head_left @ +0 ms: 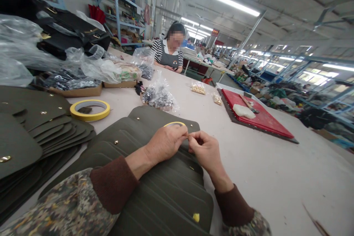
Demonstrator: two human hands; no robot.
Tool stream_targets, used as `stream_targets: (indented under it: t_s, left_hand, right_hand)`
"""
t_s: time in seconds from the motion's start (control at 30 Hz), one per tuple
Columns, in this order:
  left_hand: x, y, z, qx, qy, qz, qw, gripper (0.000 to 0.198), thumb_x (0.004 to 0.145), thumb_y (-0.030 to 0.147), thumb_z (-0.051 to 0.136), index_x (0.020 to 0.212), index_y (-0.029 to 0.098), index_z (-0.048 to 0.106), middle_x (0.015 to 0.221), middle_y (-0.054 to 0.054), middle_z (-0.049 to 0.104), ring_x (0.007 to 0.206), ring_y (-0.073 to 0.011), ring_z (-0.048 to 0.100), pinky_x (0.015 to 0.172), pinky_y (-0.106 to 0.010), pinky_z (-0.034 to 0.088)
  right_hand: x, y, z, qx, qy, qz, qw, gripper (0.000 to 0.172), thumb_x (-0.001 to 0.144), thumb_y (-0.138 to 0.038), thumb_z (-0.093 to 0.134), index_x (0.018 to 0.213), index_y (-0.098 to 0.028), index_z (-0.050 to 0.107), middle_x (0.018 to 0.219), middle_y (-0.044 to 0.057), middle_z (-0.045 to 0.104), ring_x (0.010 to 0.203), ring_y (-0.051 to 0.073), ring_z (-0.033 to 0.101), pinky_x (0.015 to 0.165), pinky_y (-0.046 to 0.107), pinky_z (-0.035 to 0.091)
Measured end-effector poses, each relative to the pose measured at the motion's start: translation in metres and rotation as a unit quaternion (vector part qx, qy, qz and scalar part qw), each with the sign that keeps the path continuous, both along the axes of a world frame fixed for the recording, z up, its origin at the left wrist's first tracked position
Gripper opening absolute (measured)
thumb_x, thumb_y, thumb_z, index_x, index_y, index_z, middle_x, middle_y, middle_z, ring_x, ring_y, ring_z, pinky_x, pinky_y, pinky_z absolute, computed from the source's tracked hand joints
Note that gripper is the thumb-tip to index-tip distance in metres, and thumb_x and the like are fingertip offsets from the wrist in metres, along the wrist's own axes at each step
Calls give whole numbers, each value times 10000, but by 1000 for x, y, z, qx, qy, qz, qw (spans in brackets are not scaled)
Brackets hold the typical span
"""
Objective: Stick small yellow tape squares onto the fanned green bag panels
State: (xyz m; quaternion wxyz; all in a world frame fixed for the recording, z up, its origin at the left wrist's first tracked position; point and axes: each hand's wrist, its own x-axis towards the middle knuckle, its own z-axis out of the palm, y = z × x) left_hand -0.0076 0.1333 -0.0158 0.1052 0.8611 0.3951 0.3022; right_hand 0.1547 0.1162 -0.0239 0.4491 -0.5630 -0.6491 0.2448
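Observation:
In the middle of the head view, my left hand [166,143] and my right hand [206,153] meet fingertip to fingertip, both closed in a pinch. A roll of yellow tape [174,123] shows partly behind the knuckles of my left hand, which seems to grip it. What my right fingertips pinch is too small to make out. Beneath both hands lies an overlapping stack of dark olive-green panels [155,177] with gold-coloured studs. A small yellow scrap [196,217] sits on the panel nearest me.
A larger yellow tape roll [90,110] lies left, beside more stacked green panels [41,125]. Beyond are bagged parts [159,94], small bags of gold fittings [197,87], and a red board [257,114] with a tool on it. A co-worker [169,51] sits across the table.

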Motion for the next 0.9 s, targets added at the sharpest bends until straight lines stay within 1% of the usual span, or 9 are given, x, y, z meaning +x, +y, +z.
stream_targets:
  t_s: [0.1,0.17,0.23,0.3,0.37,0.53,0.6,0.7,0.9]
  left_hand:
    - [2,-4,2,19,-16,14,1000,128,933,178,427,861,191,533,880,-16,643,792,-139,590,710,-236,436]
    - [2,-3,0,20,34,36,999,150,959,213,394,916,194,536,933,-26,645,839,-146,597,731,-247,446]
    - [0,1,-4,13,113,54,992,158,965,238,392,945,199,544,939,-34,647,847,-170,603,698,-266,451]
    - [-1,6,-8,5,170,55,984,137,948,222,424,920,202,557,893,-37,649,826,-194,601,642,-274,441]
    - [-3,10,-11,3,187,43,981,124,927,187,449,884,203,564,852,-36,645,821,-205,593,622,-275,431]
    - [-4,9,-8,1,217,12,976,149,925,168,432,872,195,569,864,-43,637,829,-195,569,671,-286,434]
    - [-5,9,-8,2,223,0,975,154,926,170,427,874,191,570,881,-48,636,836,-198,560,702,-301,432]
    - [-5,10,-9,-1,218,-9,976,152,930,187,429,867,190,568,894,-49,633,840,-204,552,718,-316,425]
    - [-4,12,-11,-8,211,-7,977,146,928,176,431,858,194,558,882,-43,624,840,-205,544,695,-311,414]
  right_hand:
    - [3,9,1,-102,145,-24,984,121,685,-283,632,662,-165,637,496,-31,587,426,108,542,462,231,484]
    - [13,17,-2,-138,186,-54,971,143,641,-291,671,656,-153,635,492,-33,577,421,99,533,457,234,504]
    - [24,25,-7,-161,194,-65,965,189,619,-309,700,674,-136,650,510,-18,591,432,97,542,459,236,516]
    - [34,31,-12,-175,187,-56,965,234,612,-329,722,701,-119,671,539,3,615,449,95,556,468,228,518]
    - [40,34,-16,-186,177,-48,965,254,614,-345,731,709,-115,680,547,9,624,446,84,551,462,209,506]
    - [43,34,-21,-210,135,-39,968,225,644,-341,699,688,-123,665,508,-14,595,376,57,490,380,172,415]
    - [43,33,-22,-219,114,-36,968,209,659,-332,676,689,-127,661,493,-24,580,345,49,453,352,169,373]
    - [42,32,-22,-224,79,-33,971,198,679,-331,650,696,-134,659,483,-35,562,331,47,427,343,171,348]
    - [36,34,-22,-203,-6,-39,978,187,701,-332,623,701,-152,675,473,-45,543,353,71,458,371,188,351]
